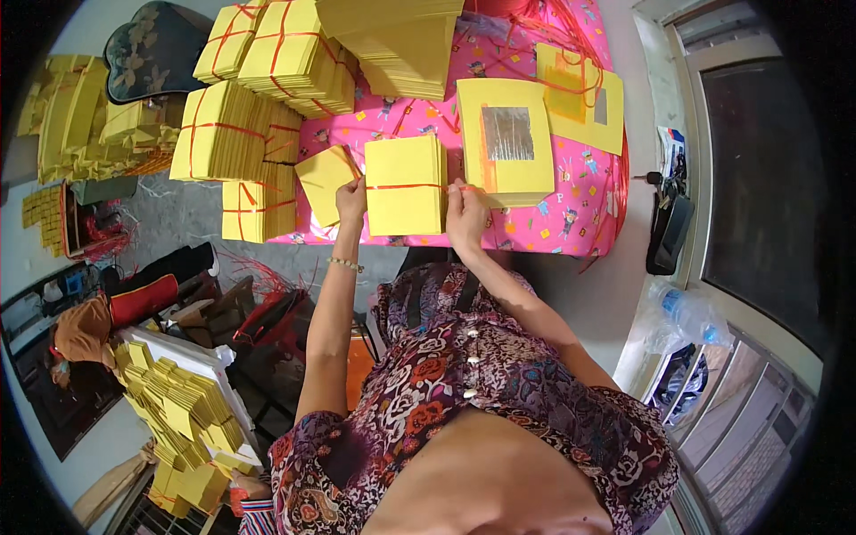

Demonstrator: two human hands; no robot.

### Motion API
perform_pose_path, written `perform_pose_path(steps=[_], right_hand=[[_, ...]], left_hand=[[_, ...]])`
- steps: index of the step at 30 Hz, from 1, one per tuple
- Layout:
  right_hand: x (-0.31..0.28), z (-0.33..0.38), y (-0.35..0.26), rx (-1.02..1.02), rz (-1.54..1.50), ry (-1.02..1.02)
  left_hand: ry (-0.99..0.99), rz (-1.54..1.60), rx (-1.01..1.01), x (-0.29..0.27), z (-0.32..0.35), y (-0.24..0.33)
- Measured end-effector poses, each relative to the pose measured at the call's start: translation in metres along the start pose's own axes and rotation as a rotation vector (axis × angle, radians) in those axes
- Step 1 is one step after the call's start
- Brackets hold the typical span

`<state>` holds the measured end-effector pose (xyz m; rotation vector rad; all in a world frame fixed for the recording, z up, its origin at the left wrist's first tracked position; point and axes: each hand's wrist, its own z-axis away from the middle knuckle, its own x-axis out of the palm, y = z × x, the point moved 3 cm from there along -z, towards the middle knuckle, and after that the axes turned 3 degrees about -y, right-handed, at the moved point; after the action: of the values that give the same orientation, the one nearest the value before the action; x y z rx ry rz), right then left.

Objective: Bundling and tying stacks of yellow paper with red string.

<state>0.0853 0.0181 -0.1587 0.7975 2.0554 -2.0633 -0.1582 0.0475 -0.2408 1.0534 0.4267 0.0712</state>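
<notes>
A squared stack of yellow card pieces (403, 209) lies on the pink patterned tablecloth (571, 192) in front of me. A narrow red plastic strap (406, 186) runs across its top from side to side. My left hand (351, 200) is closed on the strap at the stack's left edge. At the right edge my right hand (467, 214) pinches the strap's other side. Under and behind my left hand lies a loose yellow piece (323, 178), tilted. Just right of the stack is a pile of larger yellow sheets (526, 178) with a grey rectangular patch on top.
Strapped yellow bundles (218, 134) are heaped at the table's left. A tall yellow pile (401, 53) stands at the back, near loose red straps (571, 36). More yellow pieces (183, 401) cover a surface at lower left, beside another person's striped sleeve (258, 515).
</notes>
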Motion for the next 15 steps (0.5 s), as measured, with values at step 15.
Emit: perform_pose_path(steps=[15], right_hand=[[0.011, 0.01, 0.028, 0.898, -0.51, 0.011]], left_hand=[[-0.296, 0.284, -0.103, 0.035, -0.009, -0.03]])
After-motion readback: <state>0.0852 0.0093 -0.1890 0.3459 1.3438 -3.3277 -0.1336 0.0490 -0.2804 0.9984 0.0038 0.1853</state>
